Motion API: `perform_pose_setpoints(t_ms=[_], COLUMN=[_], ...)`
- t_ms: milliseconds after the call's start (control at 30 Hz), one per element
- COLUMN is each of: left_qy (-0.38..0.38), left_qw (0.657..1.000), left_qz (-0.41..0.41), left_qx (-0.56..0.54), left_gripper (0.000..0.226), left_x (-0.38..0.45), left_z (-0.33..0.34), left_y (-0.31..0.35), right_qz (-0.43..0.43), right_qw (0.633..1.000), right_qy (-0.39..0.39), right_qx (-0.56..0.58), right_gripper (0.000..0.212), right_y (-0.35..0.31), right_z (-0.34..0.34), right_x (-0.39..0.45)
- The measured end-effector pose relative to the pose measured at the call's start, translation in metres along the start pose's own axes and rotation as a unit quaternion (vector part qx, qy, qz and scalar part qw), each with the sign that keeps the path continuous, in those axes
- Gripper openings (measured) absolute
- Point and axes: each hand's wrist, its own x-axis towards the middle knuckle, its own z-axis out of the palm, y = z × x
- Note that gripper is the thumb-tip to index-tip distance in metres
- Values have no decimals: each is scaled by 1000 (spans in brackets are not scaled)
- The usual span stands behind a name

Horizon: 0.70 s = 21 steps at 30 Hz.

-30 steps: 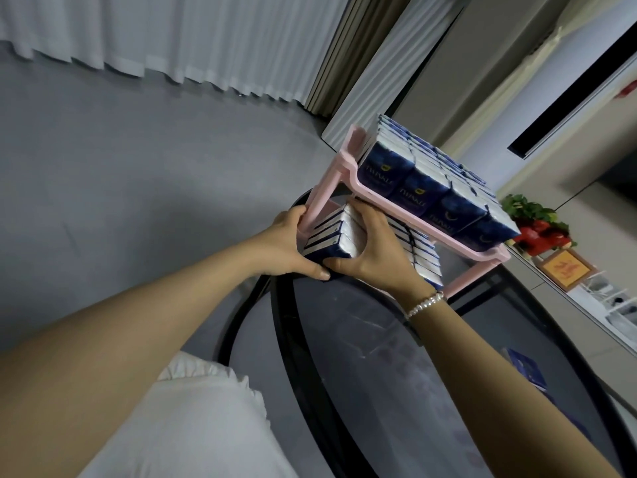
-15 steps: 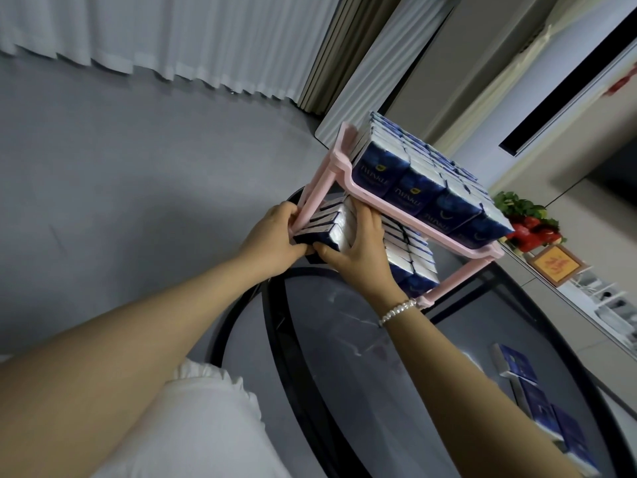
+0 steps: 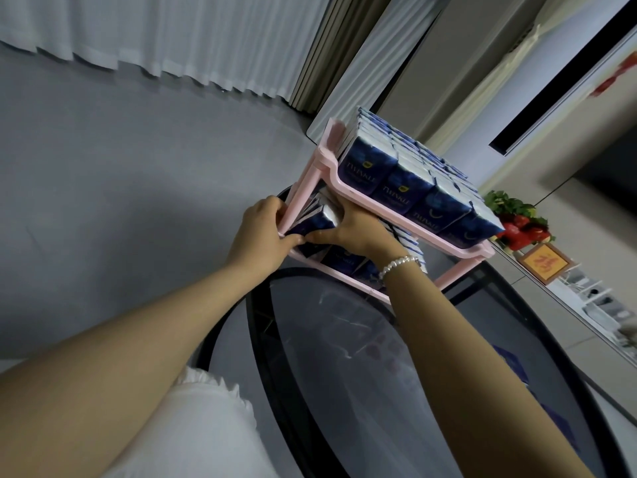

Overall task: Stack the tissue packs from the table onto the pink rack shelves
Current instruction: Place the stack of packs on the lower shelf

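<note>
Pink rack (image 3: 348, 194) on the glass counter (image 3: 344, 357) has a full top shelf, and both hands, left (image 3: 258, 232) and right (image 3: 358, 229), grip a tissue pack bundle (image 3: 315, 219) entering the lower shelf; best slid in level, clear of the corner post.

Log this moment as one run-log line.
step: seating packs on lower shelf | both hands on stack | rack top shelf full
</note>
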Motion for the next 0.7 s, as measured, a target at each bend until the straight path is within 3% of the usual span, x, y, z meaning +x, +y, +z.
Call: perform_pose_setpoints(t_ms=[267,533,700], left_qy=[21,29,25], left_qw=[1000,999,999], left_qz=[-13,-19,-24], left_qx=[-10,-17,-24], left_gripper=[37,38,40], left_x=[5,6,7], left_z=[8,11,13], left_y=[-2,-5,-8], right_qz=[31,30,56], right_qw=[998,993,989], right_qy=[58,7,-13], right_qx=[-18,-112,-133], right_gripper=[85,95,73], right_y=[8,-3,4], right_z=[6,14,-4], right_x=[13,34,35])
